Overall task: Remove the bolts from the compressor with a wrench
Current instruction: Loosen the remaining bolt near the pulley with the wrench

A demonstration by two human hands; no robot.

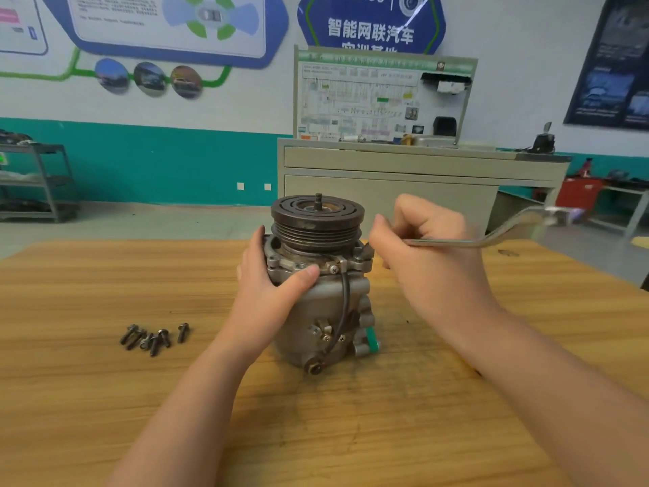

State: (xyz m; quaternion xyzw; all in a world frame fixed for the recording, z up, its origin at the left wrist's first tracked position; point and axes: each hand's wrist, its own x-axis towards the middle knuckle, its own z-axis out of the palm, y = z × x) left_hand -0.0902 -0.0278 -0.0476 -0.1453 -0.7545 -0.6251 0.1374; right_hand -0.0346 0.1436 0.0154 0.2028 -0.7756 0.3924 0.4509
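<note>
We work at a wooden table (105,275). Behind it we see a beige cabinet (386,191) carrying an upright wiring-diagram board (368,100), a grey shelf rack (42,181) at the left, a red box (577,191) at the right, and posters on the white-and-teal wall (158,163).

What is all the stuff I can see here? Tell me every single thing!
compressor: one, grey with a dark pulley on top, upright mid-table
bolts: about six, dark, loose on the table left of the compressor
wrench: one, silver, in the right hand, sticking out to the right
table: one, brown wood
cabinet: one, beige, behind the table
diagram board: one, white, on the cabinet
shelf rack: one, grey, far left
wall posters: several, blue and white
left hand: one, holds the compressor's left side
right hand: one, grips the wrench beside the pulley
</note>
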